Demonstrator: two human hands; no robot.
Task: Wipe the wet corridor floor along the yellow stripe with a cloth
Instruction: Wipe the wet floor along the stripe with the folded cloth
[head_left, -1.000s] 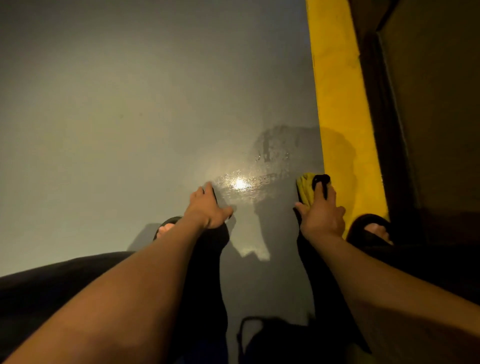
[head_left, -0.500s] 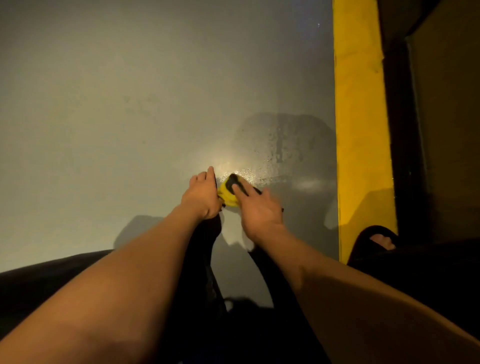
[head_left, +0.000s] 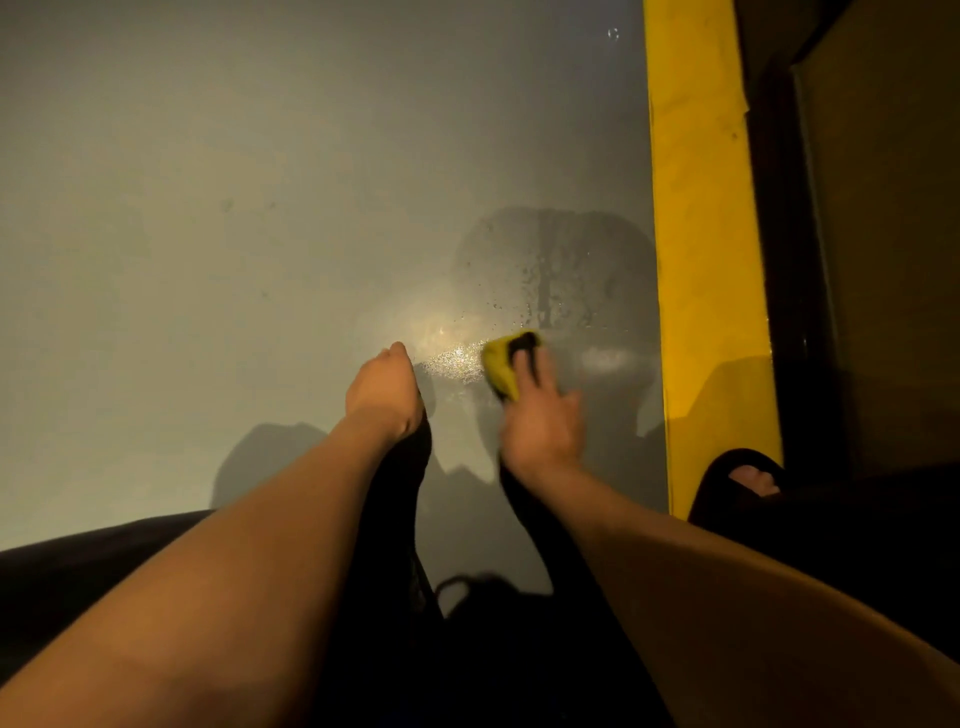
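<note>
Hidden, cropped and smeared parts of the view

The right hand (head_left: 543, 421) is motion-blurred, so whether its fingers curl round the yellow-and-black cloth (head_left: 506, 361) or lie flat on it cannot be told, and the cloth's near part sits hidden beneath them. The left hand (head_left: 384, 392) shows only its back; its fingertips are out of sight. Both forearms run off the bottom edge. The black sandal (head_left: 737, 478) shows only its front, the rest lost in darkness.

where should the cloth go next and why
Probably sweep the yellow cloth rightward under the right hand toward the yellow stripe: droplets and a wet sheen lie between them, just ahead. The left hand rests braced on the floor.
</note>
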